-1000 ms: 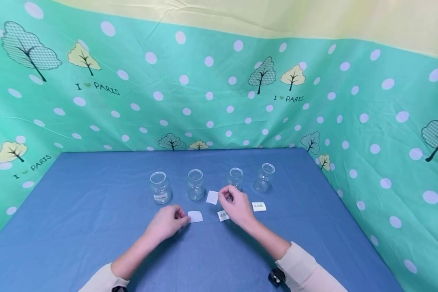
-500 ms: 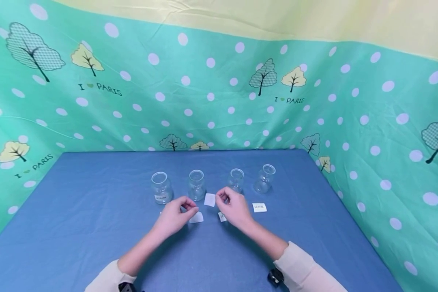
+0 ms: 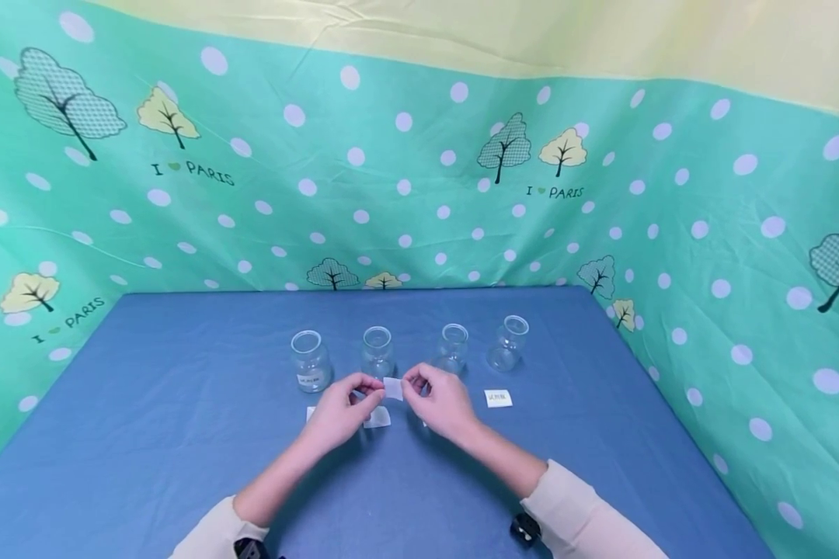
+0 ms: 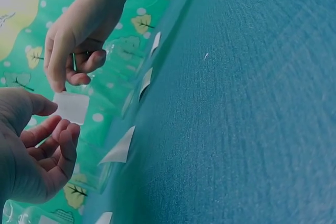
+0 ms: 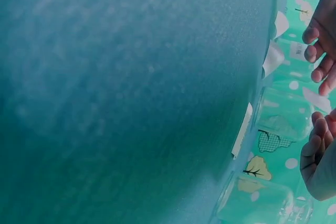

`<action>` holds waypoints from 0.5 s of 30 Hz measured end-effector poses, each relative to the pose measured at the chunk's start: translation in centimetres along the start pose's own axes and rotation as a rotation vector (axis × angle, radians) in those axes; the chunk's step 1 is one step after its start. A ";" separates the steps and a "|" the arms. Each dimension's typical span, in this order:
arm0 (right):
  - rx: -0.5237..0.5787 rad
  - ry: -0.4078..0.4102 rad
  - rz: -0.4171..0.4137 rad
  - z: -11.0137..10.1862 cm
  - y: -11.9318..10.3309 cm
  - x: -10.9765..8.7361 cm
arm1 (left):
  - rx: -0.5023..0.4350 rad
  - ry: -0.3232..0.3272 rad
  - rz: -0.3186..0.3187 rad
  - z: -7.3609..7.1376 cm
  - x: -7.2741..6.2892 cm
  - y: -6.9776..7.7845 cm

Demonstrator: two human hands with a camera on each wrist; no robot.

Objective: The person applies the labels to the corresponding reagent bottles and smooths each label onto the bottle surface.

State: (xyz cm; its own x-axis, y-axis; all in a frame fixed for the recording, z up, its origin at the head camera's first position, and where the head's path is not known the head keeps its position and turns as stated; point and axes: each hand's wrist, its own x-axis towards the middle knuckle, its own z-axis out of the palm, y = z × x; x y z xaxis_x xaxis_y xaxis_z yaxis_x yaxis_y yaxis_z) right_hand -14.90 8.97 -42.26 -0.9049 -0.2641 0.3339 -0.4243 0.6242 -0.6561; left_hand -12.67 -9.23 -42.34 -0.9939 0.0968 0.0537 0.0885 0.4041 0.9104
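Note:
A small white paper label (image 3: 393, 389) is held up off the table between both hands. My left hand (image 3: 344, 409) pinches its left edge, and my right hand (image 3: 442, 401) pinches the opposite edge. In the left wrist view the label (image 4: 72, 107) looks blank on the visible side. Just behind the hands stands a clear glass jar (image 3: 377, 351), its lower part partly covered. To its left, another glass jar (image 3: 311, 359) bears a white label with writing on its front. Beneath the left fingers a curled white label (image 3: 377, 419) lies on the table.
Two more glass jars stand to the right, one (image 3: 453, 345) partly behind the right hand and one (image 3: 509, 341) farther right. A label with dark writing (image 3: 498, 398) lies on the blue tablecloth (image 3: 587, 450). Other labels are mostly hidden by the hands.
My left hand has moved right and up from near the curled label and now grips the raised label's left edge. The right hand has brought that label slightly left and down.

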 end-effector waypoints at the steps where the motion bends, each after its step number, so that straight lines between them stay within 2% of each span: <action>1: 0.000 -0.002 -0.013 0.0 0.0 0.0 | -0.014 0.000 0.000 0.0 0.0 0.0; 7: -0.047 -0.017 -0.153 0.1 0.0 -0.2 | -0.084 -0.007 -0.046 -0.1 0.2 -0.1; 15: -0.177 0.010 -0.358 0.2 -0.2 -0.4 | -0.121 0.015 -0.096 -0.1 0.5 -0.4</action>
State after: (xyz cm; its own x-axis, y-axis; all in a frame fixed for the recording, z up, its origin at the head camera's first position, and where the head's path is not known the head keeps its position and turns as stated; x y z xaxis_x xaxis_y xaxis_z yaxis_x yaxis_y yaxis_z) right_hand -14.45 8.76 -42.38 -0.7001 -0.4813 0.5275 -0.6993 0.6113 -0.3704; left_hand -13.22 -9.44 -42.66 -0.9983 0.0489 -0.0307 -0.0147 0.2985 0.9543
